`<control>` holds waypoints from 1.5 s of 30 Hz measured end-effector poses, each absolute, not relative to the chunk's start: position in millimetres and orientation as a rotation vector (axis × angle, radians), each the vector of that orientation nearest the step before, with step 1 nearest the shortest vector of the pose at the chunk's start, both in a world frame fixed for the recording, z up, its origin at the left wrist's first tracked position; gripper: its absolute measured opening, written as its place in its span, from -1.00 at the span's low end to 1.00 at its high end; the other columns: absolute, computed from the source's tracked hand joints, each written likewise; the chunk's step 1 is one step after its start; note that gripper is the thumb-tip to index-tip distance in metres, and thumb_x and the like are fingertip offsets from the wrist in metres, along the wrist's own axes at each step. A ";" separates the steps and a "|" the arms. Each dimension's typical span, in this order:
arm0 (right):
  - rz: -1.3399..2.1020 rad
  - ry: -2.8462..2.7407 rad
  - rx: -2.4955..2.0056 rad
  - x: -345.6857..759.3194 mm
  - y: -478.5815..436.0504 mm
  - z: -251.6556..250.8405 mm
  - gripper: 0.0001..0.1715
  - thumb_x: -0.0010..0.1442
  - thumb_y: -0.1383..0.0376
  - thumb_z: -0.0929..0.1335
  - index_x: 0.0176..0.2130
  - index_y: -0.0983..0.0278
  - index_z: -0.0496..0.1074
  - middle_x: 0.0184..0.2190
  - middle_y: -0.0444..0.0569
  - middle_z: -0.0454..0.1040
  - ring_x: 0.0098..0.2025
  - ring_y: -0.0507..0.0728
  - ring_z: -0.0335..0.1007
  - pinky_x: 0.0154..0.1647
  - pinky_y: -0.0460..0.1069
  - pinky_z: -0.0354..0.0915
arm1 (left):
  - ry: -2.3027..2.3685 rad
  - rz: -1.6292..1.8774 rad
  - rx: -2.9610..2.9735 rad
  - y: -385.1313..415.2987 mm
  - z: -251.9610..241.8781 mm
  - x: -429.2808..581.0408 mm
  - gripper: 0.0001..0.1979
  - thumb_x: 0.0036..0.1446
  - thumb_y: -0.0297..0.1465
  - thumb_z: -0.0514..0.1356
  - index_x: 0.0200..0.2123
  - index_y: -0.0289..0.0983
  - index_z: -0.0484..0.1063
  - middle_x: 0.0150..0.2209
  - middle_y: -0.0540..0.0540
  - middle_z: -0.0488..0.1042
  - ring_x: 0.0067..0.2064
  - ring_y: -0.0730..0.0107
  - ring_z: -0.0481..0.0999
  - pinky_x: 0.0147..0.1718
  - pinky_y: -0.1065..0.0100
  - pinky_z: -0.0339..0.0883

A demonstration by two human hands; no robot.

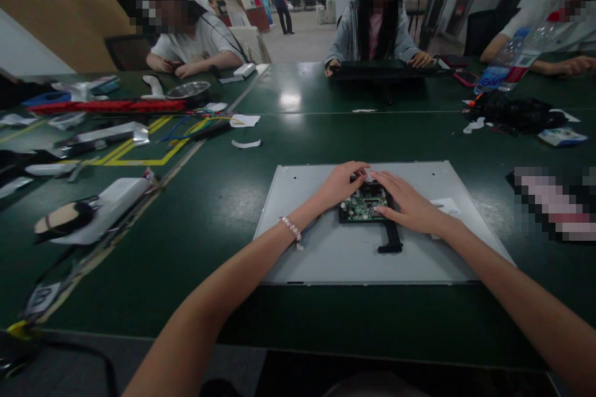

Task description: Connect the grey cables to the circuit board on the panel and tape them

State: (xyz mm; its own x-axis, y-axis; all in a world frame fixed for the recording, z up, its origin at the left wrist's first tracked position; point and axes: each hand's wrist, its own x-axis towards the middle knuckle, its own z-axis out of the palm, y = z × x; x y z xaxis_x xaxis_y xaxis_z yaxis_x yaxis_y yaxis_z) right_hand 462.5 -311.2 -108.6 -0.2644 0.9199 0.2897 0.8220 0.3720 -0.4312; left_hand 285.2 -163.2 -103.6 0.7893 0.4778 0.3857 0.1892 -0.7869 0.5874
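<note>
A pale grey flat panel [321, 254] lies on the green table in front of me. On its middle sits a green circuit board [358, 208] in a black frame, with a black arm-like piece [393, 239] sticking out toward me. My left hand [347, 183], a beaded bracelet on its wrist, is at the frame's far end, fingers curled and closed; what they pinch is hidden. My right hand [405, 201] grips the board from the right, its thumb on the board and its fingers reaching to the far end, near the left fingertips.
Left of me lie a white device [112, 205], a red strip [112, 107], a metal bowl [190, 93] and cables. Bottles [507, 62] and a black bundle [507, 111] stand at right. Across the table a person holds a dark panel [379, 71]; other people sit nearby.
</note>
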 end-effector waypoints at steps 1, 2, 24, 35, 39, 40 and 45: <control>0.262 -2.148 -1.516 462.4 -311.2 -109.0 -0.14 0.30 0.01 0.23 0.41 0.05 -0.26 0.38 0.01 0.01 0.40 0.36 -0.13 0.32 0.39 0.02 | 0.505 0.740 2.436 -163.5 -104.3 285.5 -0.71 0.21 -0.52 0.12 -0.01 -0.30 0.45 -0.15 -0.14 0.56 -0.17 0.38 0.54 -0.12 0.31 0.41; 0.262 -2.150 -1.530 462.4 -311.3 -109.3 -0.14 0.30 0.01 0.23 0.41 0.05 -0.24 0.37 0.02 0.05 0.40 0.36 -0.13 0.32 0.39 0.02 | 0.515 0.760 2.435 -163.5 -104.4 285.8 -0.71 0.22 -0.51 0.11 0.00 -0.30 0.44 -0.15 -0.14 0.55 -0.17 0.39 0.54 -0.13 0.32 0.42; 0.282 -2.132 -1.531 460.0 -315.0 -106.1 -0.14 0.31 0.05 0.24 0.40 0.06 -0.25 0.38 0.05 -0.01 0.39 0.37 -0.10 0.33 0.38 0.03 | 1.835 0.850 2.405 8.3 -87.9 105.7 -0.61 0.14 -0.45 0.03 0.01 -0.38 0.44 -0.01 -0.24 0.50 0.01 0.19 0.46 0.07 0.25 0.25; 0.269 -2.140 -1.523 459.9 -314.5 -106.4 -0.13 0.30 0.06 0.24 0.40 0.04 -0.28 0.38 0.02 -0.01 0.37 0.39 -0.07 0.32 0.40 0.06 | 1.726 0.367 2.590 6.1 -101.9 105.1 -0.38 0.30 -0.22 -0.02 0.37 -0.29 0.00 0.29 -0.31 0.21 0.29 0.03 0.18 0.19 0.02 0.08; 0.259 -2.140 -1.523 460.0 -314.0 -107.5 -0.11 0.29 0.06 0.25 0.40 0.02 -0.29 0.39 0.00 -0.02 0.37 0.39 -0.07 0.32 0.39 0.06 | 1.695 0.246 2.676 8.7 -101.2 105.2 -0.45 0.35 -0.19 -0.10 0.36 -0.13 0.05 0.32 -0.30 0.15 0.31 -0.06 0.13 0.15 -0.11 0.07; 0.257 -2.140 -1.522 460.1 -313.9 -107.5 -0.11 0.29 0.06 0.25 0.40 0.01 -0.29 0.39 0.00 -0.02 0.37 0.39 -0.07 0.32 0.39 0.06 | 1.691 0.217 2.686 9.2 -100.7 105.3 -0.46 0.35 -0.18 -0.11 0.35 -0.11 0.08 0.32 -0.29 0.13 0.31 -0.07 0.13 0.14 -0.13 0.07; 0.277 -2.130 -1.515 460.0 -314.5 -105.8 -0.12 0.30 0.06 0.24 0.40 0.00 -0.31 0.38 0.01 0.00 0.37 0.41 -0.06 0.31 0.43 0.05 | 1.730 0.229 2.668 7.1 -101.4 107.5 -0.48 0.34 -0.20 -0.10 0.27 -0.29 0.21 0.31 -0.32 0.16 0.30 -0.04 0.14 0.17 -0.08 0.06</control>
State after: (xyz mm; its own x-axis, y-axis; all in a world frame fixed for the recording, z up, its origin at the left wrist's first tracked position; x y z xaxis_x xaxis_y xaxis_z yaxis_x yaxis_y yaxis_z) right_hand 460.0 -314.5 -105.8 -0.2495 0.9258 0.2840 0.8224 0.3575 -0.4426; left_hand 107.5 7.1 -101.4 0.4010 0.9045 0.1453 0.9111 -0.4103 0.0389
